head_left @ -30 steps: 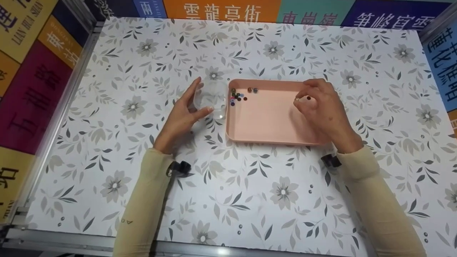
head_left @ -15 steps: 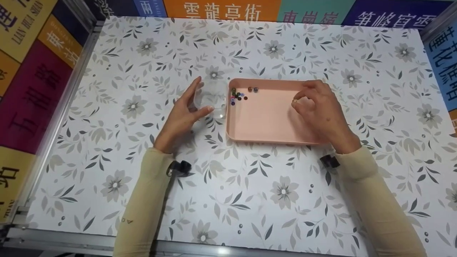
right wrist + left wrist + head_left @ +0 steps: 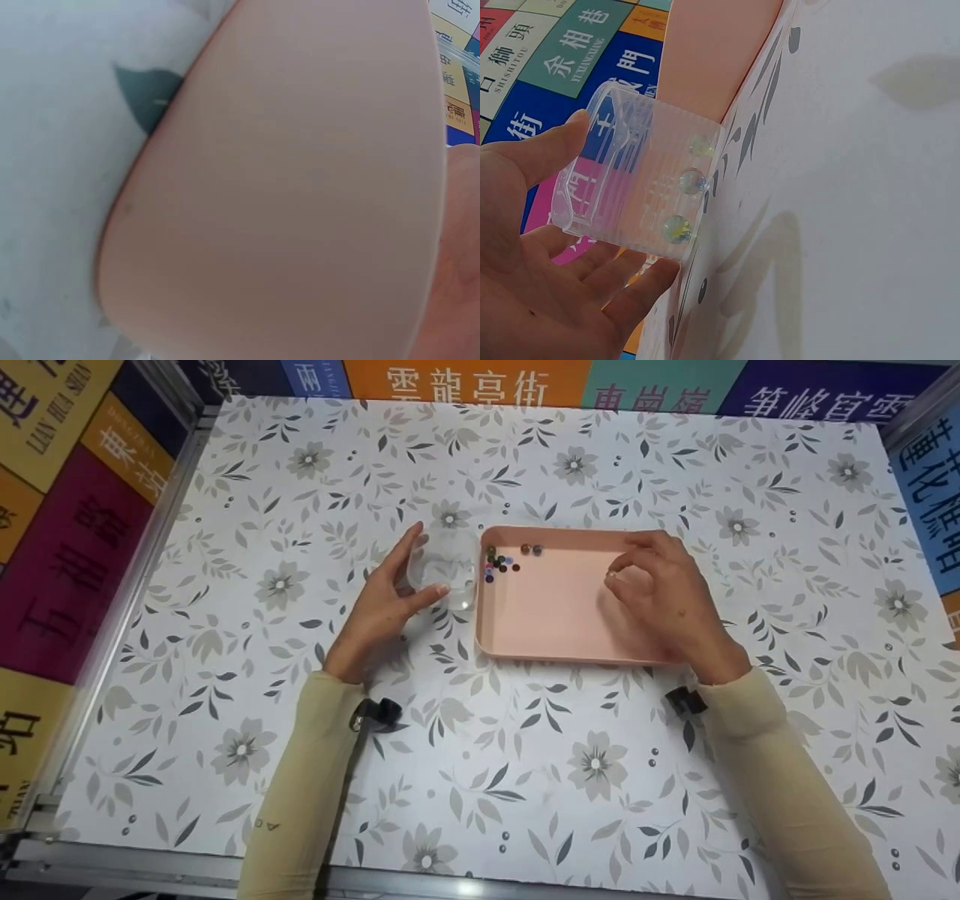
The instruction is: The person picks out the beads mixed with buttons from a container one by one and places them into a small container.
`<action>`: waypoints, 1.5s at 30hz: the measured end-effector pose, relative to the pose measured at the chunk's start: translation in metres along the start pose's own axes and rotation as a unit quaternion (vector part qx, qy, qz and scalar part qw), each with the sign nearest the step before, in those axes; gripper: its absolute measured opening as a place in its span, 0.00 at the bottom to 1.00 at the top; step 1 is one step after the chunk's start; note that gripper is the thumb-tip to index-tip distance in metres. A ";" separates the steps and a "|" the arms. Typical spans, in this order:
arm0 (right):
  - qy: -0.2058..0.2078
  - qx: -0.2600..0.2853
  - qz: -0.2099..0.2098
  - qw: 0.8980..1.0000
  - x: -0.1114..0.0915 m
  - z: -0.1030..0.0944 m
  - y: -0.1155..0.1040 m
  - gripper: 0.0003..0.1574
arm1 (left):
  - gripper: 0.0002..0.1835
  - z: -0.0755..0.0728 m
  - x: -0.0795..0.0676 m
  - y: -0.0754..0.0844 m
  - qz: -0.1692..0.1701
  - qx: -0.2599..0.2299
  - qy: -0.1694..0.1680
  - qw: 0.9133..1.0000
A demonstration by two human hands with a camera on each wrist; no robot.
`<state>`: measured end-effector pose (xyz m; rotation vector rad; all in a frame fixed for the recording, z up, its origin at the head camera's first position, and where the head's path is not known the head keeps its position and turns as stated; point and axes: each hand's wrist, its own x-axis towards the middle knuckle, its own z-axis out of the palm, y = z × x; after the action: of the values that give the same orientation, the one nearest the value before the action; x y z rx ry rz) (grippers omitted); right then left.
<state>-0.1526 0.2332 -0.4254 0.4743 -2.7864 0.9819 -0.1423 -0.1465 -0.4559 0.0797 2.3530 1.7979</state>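
My left hand (image 3: 386,592) holds a clear plastic container (image 3: 441,568), thumb on one side and fingers on the other. In the left wrist view, several clear glass marbles (image 3: 692,181) lie at the bottom of this container (image 3: 641,176). Directly to its right is a pink tray (image 3: 555,622) with several coloured marbles (image 3: 502,562) grouped in its far left corner. Over the tray's right part, my right hand (image 3: 671,596) pinches a small pale marble (image 3: 611,576) between thumb and index finger. The right wrist view mostly shows the tray's outer wall (image 3: 285,187), with a bit of the hand at its edge.
A white tabletop with a grey flower and leaf pattern (image 3: 450,765) lies under everything. Panels with large printed characters (image 3: 465,384) stand behind and at both sides. A metal frame edge (image 3: 135,859) runs along the front.
My right hand has shifted slightly left over the tray, keeping its pinch on the marble. A dark marble seen earlier beside that hand is now hidden. The left hand and container stay put.
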 end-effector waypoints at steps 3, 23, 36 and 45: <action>-0.001 0.000 0.000 1.000 0.001 0.001 -0.002 0.06 | 0.51 0.000 -0.001 0.000 0.002 0.002 0.000 1.000; 0.006 0.002 -0.036 0.999 0.000 0.006 -0.001 0.05 | 0.51 0.001 0.000 0.000 0.016 0.009 -0.005 1.000; -0.002 -0.003 -0.033 0.999 0.000 0.011 -0.004 0.05 | 0.51 0.000 0.000 -0.001 0.011 0.013 -0.002 1.000; -0.006 -0.006 -0.035 0.999 -0.001 0.013 -0.005 0.04 | 0.51 0.000 -0.001 0.001 0.004 0.004 0.000 1.000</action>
<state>-0.1505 0.2216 -0.4331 0.5735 -2.7642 0.9487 -0.1412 -0.1463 -0.4551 0.0897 2.3623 1.7929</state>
